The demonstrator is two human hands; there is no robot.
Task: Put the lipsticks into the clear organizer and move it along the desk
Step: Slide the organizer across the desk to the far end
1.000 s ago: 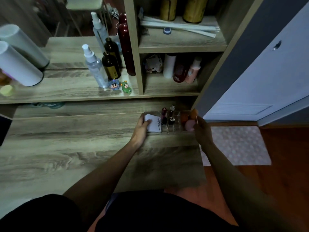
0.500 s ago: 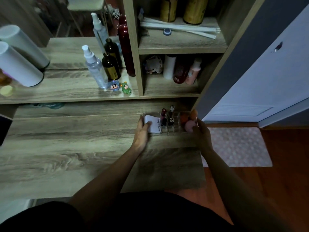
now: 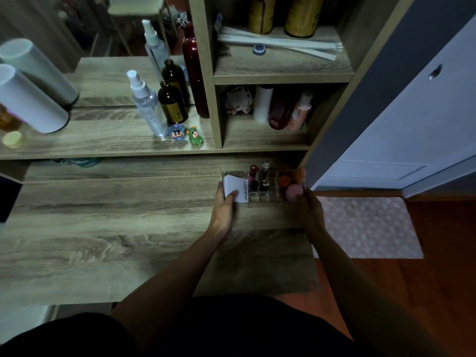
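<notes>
Little has shifted in the last second: both hands still grip the organizer (image 3: 262, 188) at the desk's (image 3: 103, 228) far right corner, under the shelves (image 3: 265, 144). The left hand (image 3: 223, 206) grasps its left end by the white packet (image 3: 235, 190); the right hand (image 3: 310, 210) grasps the right end beside the sponges (image 3: 293, 191). Two lipsticks (image 3: 253, 177) stand upright in the middle slots. A pale mat (image 3: 365, 225) lies on the wood floor (image 3: 445, 240) by a white door (image 3: 422, 119).

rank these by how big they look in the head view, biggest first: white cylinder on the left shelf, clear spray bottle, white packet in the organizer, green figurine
1. white cylinder, though it is nearer the wide-angle lens edge, which may inflate it
2. clear spray bottle
3. white packet, partly covered by the left hand
4. green figurine
</notes>
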